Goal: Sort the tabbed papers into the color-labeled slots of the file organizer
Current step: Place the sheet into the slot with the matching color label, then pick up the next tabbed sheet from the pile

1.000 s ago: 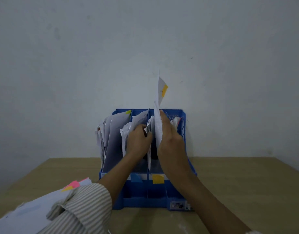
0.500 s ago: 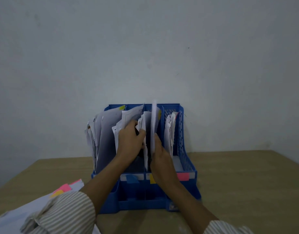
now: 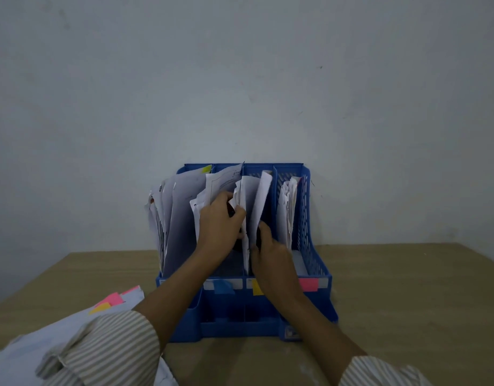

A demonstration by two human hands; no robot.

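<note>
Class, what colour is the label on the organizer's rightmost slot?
Pink: the label on the blue file organizer, clearest in the head view.

A blue four-slot file organizer [image 3: 314, 263] stands upright at twelve o'clock on the table, holding upright white papers [image 3: 179, 218], with blue [image 3: 223, 286], yellow [image 3: 257, 287] and pink labels [image 3: 308, 284] along its front; more tabbed papers [image 3: 112, 307] lie at eight o'clock.

Both forearms reach forward side by side, bare below pushed-up striped sleeves. The left hand [image 3: 219, 218] sits higher, back facing the camera, fingers curled forward. The right hand [image 3: 270, 253] sits lower and just beside it, thumb raised, fingers bent and partly hidden.
</note>
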